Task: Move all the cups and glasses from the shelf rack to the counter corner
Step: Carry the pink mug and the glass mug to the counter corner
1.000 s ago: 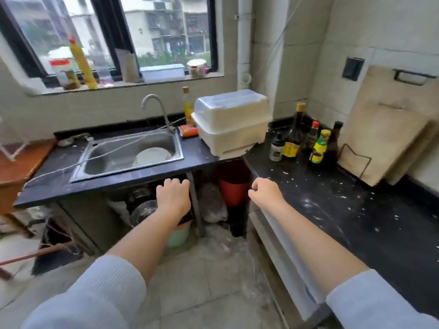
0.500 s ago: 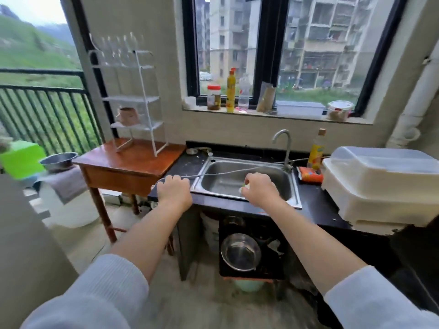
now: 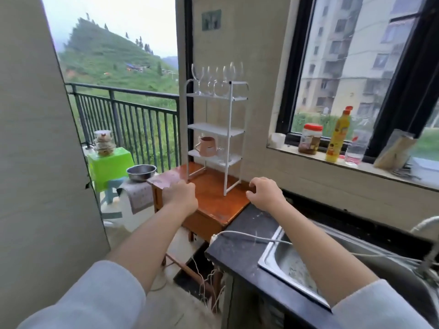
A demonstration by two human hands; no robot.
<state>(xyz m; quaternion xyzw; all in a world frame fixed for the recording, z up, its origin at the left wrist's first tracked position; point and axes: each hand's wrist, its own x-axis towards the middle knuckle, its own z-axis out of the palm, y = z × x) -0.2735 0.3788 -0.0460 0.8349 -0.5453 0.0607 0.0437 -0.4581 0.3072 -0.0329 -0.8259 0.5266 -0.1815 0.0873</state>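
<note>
Glassware stood on a white three-tier metal shelf rack (image 3: 215,129), which sat on a reddish-brown wooden side table (image 3: 213,198) against the wall, just left of a black stone counter (image 3: 247,236). On the top tier were clear stemmed wine glasses (image 3: 215,79), crowded together; about four bowls could be made out, though overlap and blur kept the count uncertain. The middle tier held nothing visible. On the bottom tier sat one pink ceramic mug (image 3: 207,146) with its handle to the left, and beside it on the right one small clear glass (image 3: 221,151), hard to make out. Both arms reached forward in pale grey sleeves. One left hand (image 3: 181,197) hovered over the left front part of the table with its fingers curled loosely inward, holding nothing, near the rack's front foot but apart from it. One right hand (image 3: 266,193) hung over the seam between table and counter, fingers bent in a loose claw, also empty and clear of the rack. One stainless steel sink (image 3: 294,264) was set into the counter at the right, with one white cable (image 3: 249,236) trailing across its rim. On the windowsill (image 3: 356,167) stood one red-lidded plastic jar (image 3: 310,138), one yellow squeeze bottle (image 3: 338,134) and one clear plastic bottle (image 3: 356,148). Out on the balcony one steel bowl (image 3: 141,173) rested beside one green plastic stool (image 3: 109,167) that carried a stack of lidded containers (image 3: 103,143)
</note>
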